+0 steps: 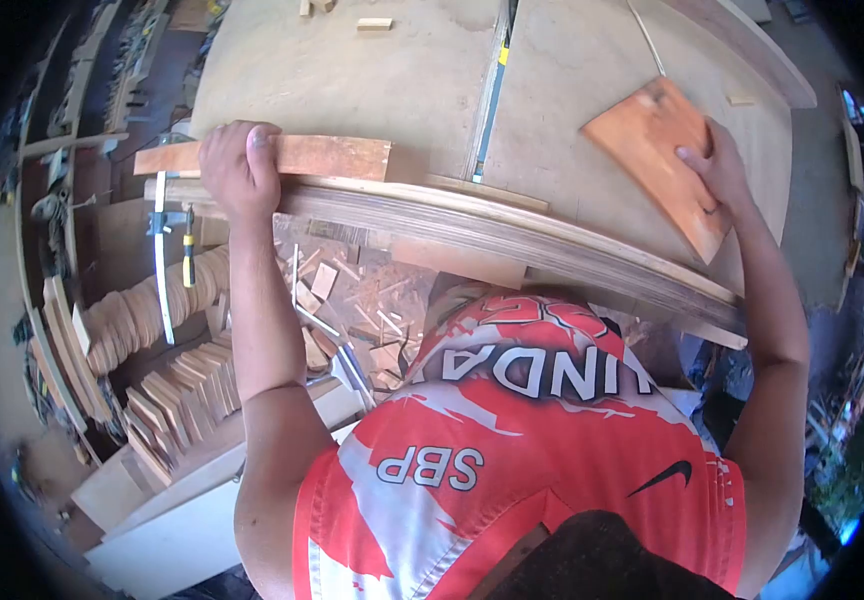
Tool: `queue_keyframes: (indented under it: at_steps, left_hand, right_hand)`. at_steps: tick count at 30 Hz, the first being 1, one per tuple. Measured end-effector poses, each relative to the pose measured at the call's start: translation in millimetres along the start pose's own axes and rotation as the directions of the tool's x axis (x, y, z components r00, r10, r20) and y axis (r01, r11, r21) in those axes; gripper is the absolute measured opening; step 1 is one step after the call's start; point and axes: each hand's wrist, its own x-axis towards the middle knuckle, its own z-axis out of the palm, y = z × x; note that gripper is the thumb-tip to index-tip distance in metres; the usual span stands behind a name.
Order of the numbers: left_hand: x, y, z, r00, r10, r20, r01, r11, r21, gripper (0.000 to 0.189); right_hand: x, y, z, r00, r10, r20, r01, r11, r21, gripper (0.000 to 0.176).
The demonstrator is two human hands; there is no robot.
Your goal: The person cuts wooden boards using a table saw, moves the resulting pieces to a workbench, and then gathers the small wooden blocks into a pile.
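Observation:
On the left, my left hand (240, 167) is closed over a narrow reddish-brown wood strip (337, 157), which lies along the front edge of the plywood worktable (372, 90). My right hand (717, 165) grips the right side of a wide orange-brown wood board (655, 160), its thumb on the top face. That board lies at a slant on or just above the tabletop; which of the two I cannot tell. A thin stick or cord (646, 38) runs up from its top corner.
A clamp (161, 225) and a yellow-black tool (189, 258) hang at the table's left edge. Stacked wood pieces (177, 400) stand at lower left, with offcuts (325, 281) on the floor. A gap (493, 100) crosses the tabletop; a small block (374, 24) lies at the back.

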Motion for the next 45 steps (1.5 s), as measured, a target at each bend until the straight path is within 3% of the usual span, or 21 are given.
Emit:
queue_keyframes:
  at_steps: [3, 4, 8, 11, 17, 19, 20, 22, 25, 27, 29, 31, 32, 33, 34, 35, 36, 37, 38, 41, 45]
  left_hand:
    - [0.4, 3.3, -0.6, 1.000, -0.005, 0.007, 0.005, 1.000, -0.001, 0.037]
    - [-0.8, 3.6, -4.6, 0.994, -0.066, 0.089, 0.063, 0.998, 0.029, 0.038]
    - [-8.6, -12.2, 2.0, 0.999, -0.046, 0.017, 0.045, 0.998, 0.052, 0.035]
    - [-7.0, -14.5, -1.9, 0.987, -0.097, 0.126, 0.093, 0.995, 0.035, 0.036]
    - [-2.9, -6.9, -4.7, 0.974, -0.123, 0.190, 0.120, 0.992, 0.027, 0.038]
    - [-2.7, -5.4, -3.6, 0.978, -0.112, 0.179, 0.107, 0.994, 0.034, 0.038]
    - [-1.6, -5.2, -3.9, 0.977, -0.121, 0.175, 0.114, 0.992, 0.052, 0.038]
    - [1.0, -5.1, -5.4, 0.980, -0.105, 0.170, 0.098, 0.994, 0.048, 0.038]
    - [-4.8, -9.0, -4.6, 0.967, -0.167, 0.191, 0.173, 0.985, -0.014, 0.040]
    - [-6.4, -26.2, 0.5, 0.969, -0.130, 0.211, 0.131, 0.991, 0.012, 0.039]
    - [-7.7, -34.8, 2.6, 0.967, -0.102, 0.232, 0.111, 0.993, -0.027, 0.038]
    - [-17.6, -20.8, 10.7, 0.974, -0.211, 0.078, 0.215, 0.976, -0.039, 0.036]
    - [-30.1, -28.3, 19.3, 0.990, -0.131, 0.046, 0.132, 0.991, -0.030, 0.035]
    - [-48.0, -41.0, 30.1, 0.998, -0.063, 0.022, 0.063, 0.998, 0.000, 0.035]
    - [-64.5, -29.1, 39.7, 0.980, -0.193, 0.047, 0.198, 0.973, -0.118, 0.034]
    - [-61.7, 22.6, 31.9, 0.974, -0.221, 0.042, 0.219, 0.975, 0.036, 0.035]
    - [-71.4, 98.5, 13.3, 0.958, -0.282, -0.061, 0.252, 0.921, -0.298, 0.034]
    - [-84.4, 130.5, 9.8, 0.814, -0.578, 0.047, 0.500, 0.659, -0.562, 0.034]
    - [-119.1, 131.8, 10.0, 0.946, -0.299, -0.128, 0.296, 0.954, -0.042, 0.036]
    - [-211.8, 154.3, 10.0, 0.899, -0.438, -0.008, 0.438, 0.899, -0.019, 0.038]
    - [-354.9, 182.9, 12.1, 0.630, -0.749, 0.206, 0.769, 0.638, -0.034, 0.042]
  right_hand:
    - [7.7, -55.6, 13.6, 0.991, -0.116, 0.061, 0.121, 0.987, -0.102, 0.076]
    - [13.1, -67.5, 19.7, 0.987, -0.147, 0.061, 0.154, 0.980, -0.126, 0.074]
    - [30.2, -91.7, 51.6, 0.944, -0.329, 0.028, 0.330, 0.933, -0.142, 0.080]
    - [31.2, -104.0, 73.2, 0.931, -0.365, 0.001, 0.363, 0.925, -0.114, 0.084]
    - [20.5, -104.4, 30.7, 0.972, -0.172, 0.163, 0.197, 0.969, -0.150, 0.078]
    - [24.3, -83.9, 29.5, 0.939, -0.278, 0.204, 0.288, 0.957, -0.022, 0.074]
    - [28.8, -70.3, 24.0, 0.941, -0.277, 0.197, 0.287, 0.958, -0.025, 0.074]
    - [35.8, -47.3, 11.3, 0.928, -0.258, 0.269, 0.203, 0.955, 0.214, 0.071]
    - [38.7, -29.6, -2.8, 0.947, -0.194, 0.256, 0.161, 0.976, 0.144, 0.072]
    - [38.9, -4.3, 34.8, 0.936, -0.349, 0.038, 0.348, 0.936, 0.050, 0.078]
    - [21.6, -42.0, -1.8, 0.936, -0.133, 0.325, 0.151, 0.988, -0.033, 0.086]
    - [19.4, -50.6, -8.7, 0.930, -0.086, 0.358, 0.142, 0.981, -0.132, 0.092]
    - [21.4, -60.3, -1.6, 0.916, -0.067, 0.396, 0.162, 0.964, -0.212, 0.097]
    - [26.3, -54.9, 9.1, 0.931, -0.079, 0.358, 0.140, 0.979, -0.149, 0.100]
    - [36.2, -40.4, 18.6, 0.938, -0.102, 0.331, 0.135, 0.988, -0.078, 0.102]
    - [43.2, -33.3, 20.2, 0.925, -0.102, 0.366, 0.112, 0.994, -0.008, 0.100]
    - [52.6, -45.3, 8.0, 0.806, 0.035, 0.591, 0.058, 0.989, -0.138, 0.097]
    - [57.7, -24.1, 28.0, 0.874, -0.073, 0.481, 0.099, 0.995, -0.030, 0.092]
    - [44.2, -38.4, 10.8, 0.882, -0.121, 0.455, 0.119, 0.992, 0.034, 0.089]
    - [58.9, -36.2, 21.4, 0.857, -0.149, 0.493, 0.162, 0.987, 0.016, 0.072]
    - [38.7, -34.4, 13.7, 0.849, -0.165, 0.502, 0.140, 0.986, 0.088, 0.069]
